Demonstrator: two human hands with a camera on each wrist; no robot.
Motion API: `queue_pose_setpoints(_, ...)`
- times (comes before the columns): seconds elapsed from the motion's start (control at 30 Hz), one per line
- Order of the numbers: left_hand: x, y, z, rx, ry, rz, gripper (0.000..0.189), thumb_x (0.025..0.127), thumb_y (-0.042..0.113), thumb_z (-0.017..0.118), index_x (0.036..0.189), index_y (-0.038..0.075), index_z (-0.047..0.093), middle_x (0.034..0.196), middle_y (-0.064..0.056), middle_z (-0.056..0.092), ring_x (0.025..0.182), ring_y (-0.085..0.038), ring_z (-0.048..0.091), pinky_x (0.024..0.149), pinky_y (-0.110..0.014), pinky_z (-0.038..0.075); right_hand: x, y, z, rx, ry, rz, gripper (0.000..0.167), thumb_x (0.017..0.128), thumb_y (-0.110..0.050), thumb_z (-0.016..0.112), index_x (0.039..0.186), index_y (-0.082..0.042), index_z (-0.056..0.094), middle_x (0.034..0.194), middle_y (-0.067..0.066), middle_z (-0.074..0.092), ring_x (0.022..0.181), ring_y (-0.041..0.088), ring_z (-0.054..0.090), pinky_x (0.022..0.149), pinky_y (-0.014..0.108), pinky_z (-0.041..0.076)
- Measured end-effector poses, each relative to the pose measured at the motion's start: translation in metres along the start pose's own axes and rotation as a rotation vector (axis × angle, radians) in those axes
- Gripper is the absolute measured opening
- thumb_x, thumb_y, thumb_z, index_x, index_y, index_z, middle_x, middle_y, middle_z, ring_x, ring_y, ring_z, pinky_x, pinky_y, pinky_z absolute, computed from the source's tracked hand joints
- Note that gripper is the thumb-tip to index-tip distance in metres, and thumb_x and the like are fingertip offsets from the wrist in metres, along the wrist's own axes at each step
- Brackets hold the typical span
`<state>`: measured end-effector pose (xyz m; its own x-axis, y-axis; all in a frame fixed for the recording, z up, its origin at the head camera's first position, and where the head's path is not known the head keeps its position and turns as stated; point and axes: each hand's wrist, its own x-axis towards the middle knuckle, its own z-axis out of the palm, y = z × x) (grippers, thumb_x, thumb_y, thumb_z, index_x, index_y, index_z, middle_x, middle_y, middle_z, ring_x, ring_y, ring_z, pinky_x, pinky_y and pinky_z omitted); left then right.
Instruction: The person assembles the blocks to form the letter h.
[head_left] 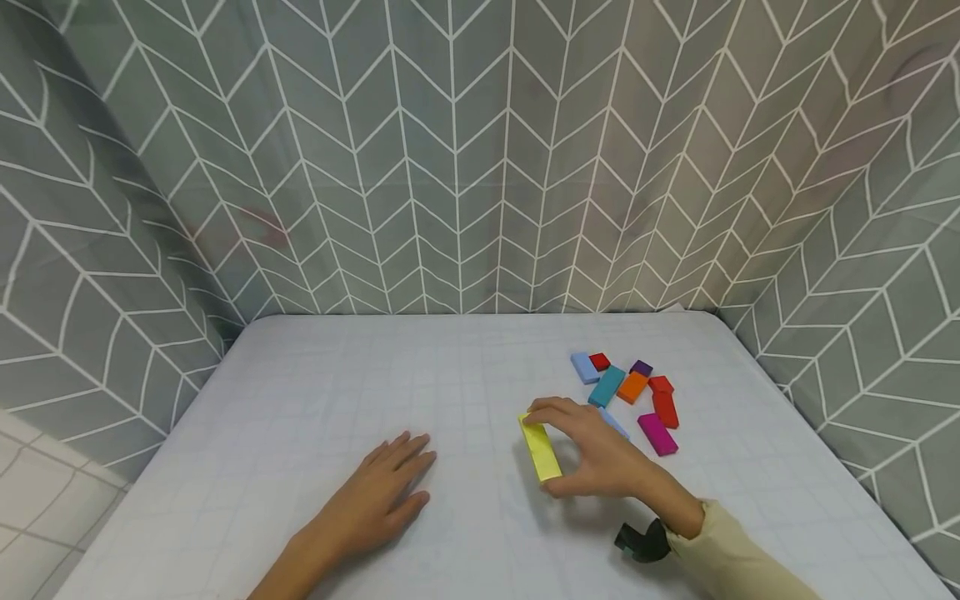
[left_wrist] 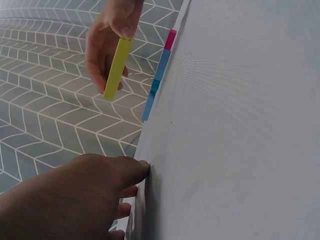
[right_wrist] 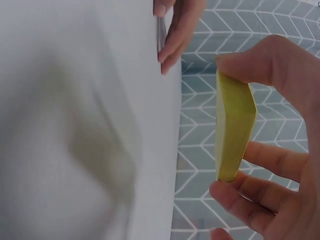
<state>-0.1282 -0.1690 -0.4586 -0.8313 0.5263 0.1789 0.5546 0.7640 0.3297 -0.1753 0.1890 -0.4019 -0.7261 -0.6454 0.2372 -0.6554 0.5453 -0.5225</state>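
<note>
A yellow rectangular block (head_left: 541,450) is pinched lengthwise between the thumb and fingers of my right hand (head_left: 600,450). In the right wrist view the block (right_wrist: 234,125) is clear of the white table, and its blurred shadow falls on the cloth. My left hand (head_left: 375,500) rests on the table to the left, fingers spread and relaxed, holding nothing. In the left wrist view that hand (left_wrist: 95,190) lies at the table surface, with the yellow block (left_wrist: 118,69) held up beyond it.
Right of the right hand lie several blocks: a teal block (head_left: 607,386), an orange block (head_left: 633,387), a magenta block (head_left: 657,434), a red block (head_left: 665,409) and a light blue block (head_left: 584,367). A dark strap-like object (head_left: 643,542) shows by the right wrist. Patterned curtains (head_left: 480,167) surround the table.
</note>
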Motion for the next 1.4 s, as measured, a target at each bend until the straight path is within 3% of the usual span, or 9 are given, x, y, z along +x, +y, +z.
queue_pose_setpoints(0.73, 0.000, 0.000, 0.000, 0.027, -0.030, -0.025, 0.052, 0.104, 0.037, 0.063, 0.149, 0.011, 0.057, 0.161, -0.009, 0.043, 0.152, -0.033, 0.031, 0.121, -0.058, 0.024, 0.014, -0.016, 0.030, 0.019, -0.096, 0.028, 0.070, 0.077, -0.037, 0.090, 0.138, -0.020, 0.062, 0.147, -0.001, 0.052, 0.131, 0.020, 0.049, 0.102, 0.049, 0.049)
queue_pose_setpoints(1.1, 0.001, 0.002, -0.002, 0.034, -0.032, -0.035, 0.053, 0.104, 0.037, 0.064, 0.149, 0.011, 0.057, 0.161, -0.008, 0.043, 0.152, -0.033, 0.030, 0.121, -0.058, 0.024, 0.024, -0.021, 0.038, -0.004, -0.106, 0.000, 0.068, 0.077, -0.038, 0.091, 0.136, -0.019, 0.063, 0.145, -0.001, 0.054, 0.131, 0.018, 0.049, 0.104, 0.050, 0.046)
queue_pose_setpoints(1.4, 0.003, 0.004, -0.002, 0.045, -0.059, -0.058, 0.054, 0.103, 0.040, 0.064, 0.150, 0.013, 0.057, 0.162, -0.006, 0.042, 0.152, -0.031, 0.029, 0.121, -0.057, 0.023, 0.026, -0.016, 0.050, 0.038, -0.154, 0.056, 0.066, 0.079, -0.043, 0.090, 0.134, -0.020, 0.062, 0.144, -0.003, 0.054, 0.129, 0.018, 0.051, 0.105, 0.051, 0.046)
